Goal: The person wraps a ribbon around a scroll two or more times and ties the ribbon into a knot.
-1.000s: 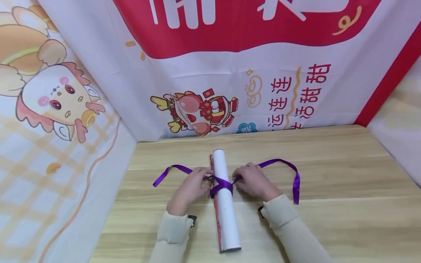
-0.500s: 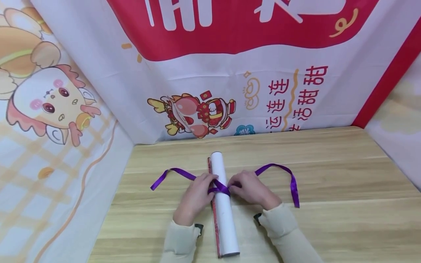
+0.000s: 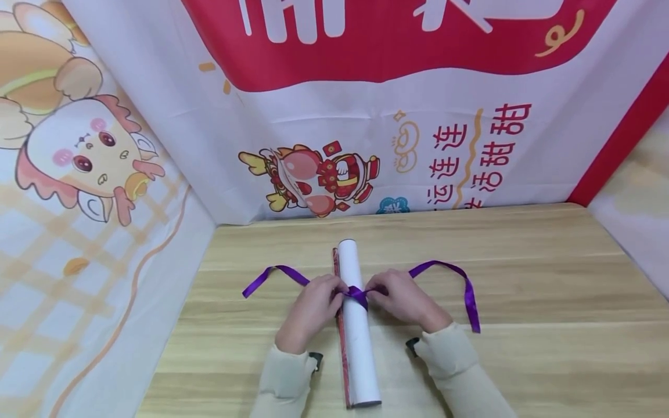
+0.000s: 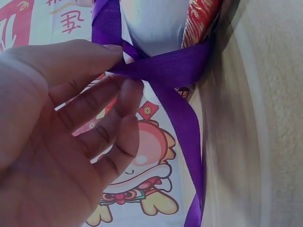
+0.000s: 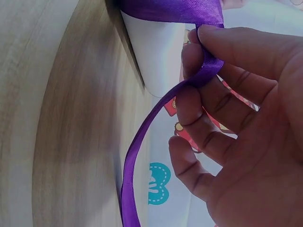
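A white paper roll [image 3: 362, 360] with a patterned red edge [image 3: 343, 354] along its left side lies lengthwise on the table. A purple ribbon [image 3: 358, 295] runs round its middle and crosses on top. My left hand [image 3: 312, 306] pinches the ribbon between thumb and index finger at the roll's left side; the left wrist view shows the ribbon [image 4: 177, 66] at those fingertips. From the right, my right hand [image 3: 403, 296] pinches the other end close to the roll. In the right wrist view that ribbon tail [image 5: 137, 142] passes over the fingers and hangs down.
The wood-grain table [image 3: 522, 278] extends to both sides, with loose ribbon tails lying on it left and right. A printed white and red cloth [image 3: 324, 104] hangs behind the table's far edge. Another cartoon-printed cloth [image 3: 125, 244] covers the left side.
Both hands have come in closer to the roll. The ribbon's wide crossing over the roll has narrowed into a small, tighter one. The roll stays about where it was.
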Demonstrator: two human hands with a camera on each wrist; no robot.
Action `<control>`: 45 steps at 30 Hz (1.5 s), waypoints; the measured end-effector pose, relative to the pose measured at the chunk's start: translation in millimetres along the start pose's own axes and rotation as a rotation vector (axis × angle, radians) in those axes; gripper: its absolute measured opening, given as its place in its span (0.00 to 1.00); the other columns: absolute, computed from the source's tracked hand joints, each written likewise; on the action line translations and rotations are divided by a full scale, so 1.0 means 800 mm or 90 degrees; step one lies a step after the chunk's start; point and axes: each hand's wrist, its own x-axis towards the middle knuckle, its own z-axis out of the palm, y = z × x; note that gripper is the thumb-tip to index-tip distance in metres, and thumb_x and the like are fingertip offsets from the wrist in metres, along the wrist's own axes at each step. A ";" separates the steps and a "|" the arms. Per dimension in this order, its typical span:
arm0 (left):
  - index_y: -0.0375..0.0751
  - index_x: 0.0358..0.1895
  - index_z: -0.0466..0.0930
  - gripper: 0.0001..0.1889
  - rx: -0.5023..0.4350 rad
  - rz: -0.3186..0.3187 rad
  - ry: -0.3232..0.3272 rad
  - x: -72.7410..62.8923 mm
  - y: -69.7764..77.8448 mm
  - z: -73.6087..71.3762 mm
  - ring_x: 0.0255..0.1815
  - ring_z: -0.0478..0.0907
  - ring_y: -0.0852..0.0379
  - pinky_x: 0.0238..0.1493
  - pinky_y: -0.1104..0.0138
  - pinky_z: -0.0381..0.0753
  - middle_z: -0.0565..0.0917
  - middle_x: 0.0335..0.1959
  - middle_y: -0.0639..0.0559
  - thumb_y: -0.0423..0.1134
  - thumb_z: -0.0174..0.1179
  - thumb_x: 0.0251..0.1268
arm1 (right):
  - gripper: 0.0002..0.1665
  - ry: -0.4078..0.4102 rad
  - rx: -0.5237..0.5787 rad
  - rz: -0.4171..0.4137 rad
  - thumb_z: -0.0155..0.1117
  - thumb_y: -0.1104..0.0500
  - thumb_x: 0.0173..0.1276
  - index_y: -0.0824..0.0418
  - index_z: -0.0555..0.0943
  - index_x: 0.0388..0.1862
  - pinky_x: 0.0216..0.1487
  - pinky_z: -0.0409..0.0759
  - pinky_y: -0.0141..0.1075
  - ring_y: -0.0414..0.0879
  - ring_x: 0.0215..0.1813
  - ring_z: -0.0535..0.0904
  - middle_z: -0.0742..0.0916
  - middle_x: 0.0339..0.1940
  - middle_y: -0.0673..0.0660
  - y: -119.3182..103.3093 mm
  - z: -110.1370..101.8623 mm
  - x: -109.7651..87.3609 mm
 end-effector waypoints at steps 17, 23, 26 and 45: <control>0.40 0.65 0.74 0.15 -0.219 -0.043 -0.136 0.000 -0.010 -0.006 0.33 0.76 0.59 0.35 0.69 0.78 0.83 0.36 0.52 0.37 0.54 0.81 | 0.05 0.007 -0.028 -0.012 0.70 0.60 0.74 0.54 0.90 0.45 0.45 0.82 0.39 0.40 0.39 0.78 0.88 0.37 0.47 0.001 -0.001 -0.002; 0.48 0.66 0.76 0.23 -0.209 -0.067 -0.181 0.001 -0.007 -0.005 0.42 0.80 0.56 0.46 0.64 0.81 0.86 0.48 0.49 0.43 0.70 0.71 | 0.05 0.009 -0.027 -0.017 0.71 0.61 0.73 0.53 0.90 0.44 0.46 0.82 0.39 0.39 0.39 0.79 0.89 0.37 0.47 0.000 -0.001 -0.001; 0.48 0.65 0.78 0.22 -0.165 -0.054 -0.175 0.001 -0.005 -0.005 0.41 0.80 0.55 0.45 0.64 0.81 0.86 0.46 0.49 0.38 0.69 0.71 | 0.05 0.008 -0.028 -0.018 0.71 0.61 0.73 0.53 0.90 0.44 0.46 0.82 0.39 0.39 0.38 0.79 0.89 0.36 0.47 0.000 -0.001 -0.002; 0.42 0.50 0.86 0.08 -0.036 -0.048 0.036 -0.006 -0.007 -0.019 0.34 0.79 0.58 0.38 0.66 0.81 0.86 0.36 0.54 0.32 0.62 0.73 | 0.05 0.003 -0.021 -0.012 0.69 0.59 0.75 0.54 0.89 0.45 0.43 0.82 0.36 0.38 0.36 0.79 0.89 0.35 0.47 0.004 -0.005 -0.001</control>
